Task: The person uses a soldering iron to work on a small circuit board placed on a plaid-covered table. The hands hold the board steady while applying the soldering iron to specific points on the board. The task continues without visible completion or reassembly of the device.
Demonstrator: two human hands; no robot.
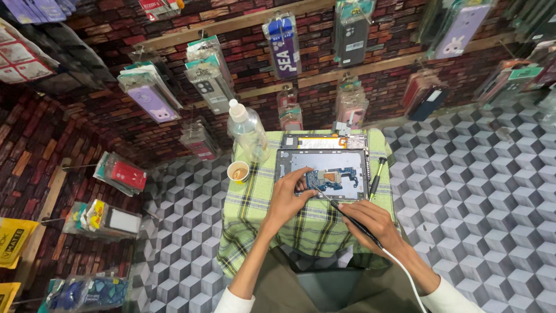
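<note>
While both hands meet, circuit board (329, 180) lies under left fingertips (300, 184).

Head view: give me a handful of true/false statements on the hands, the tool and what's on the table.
1. The right hand holds a thin corded tool like a pen. True.
2. The left hand rests on the paper cup. False: it rests on the circuit board in the opened device; the cup stands apart, to its left.
3. A clear plastic bottle stands behind the cup. True.
4. The table has a plain white cloth. False: a green checked cloth.
5. A screwdriver lies right of the device. True.
</note>
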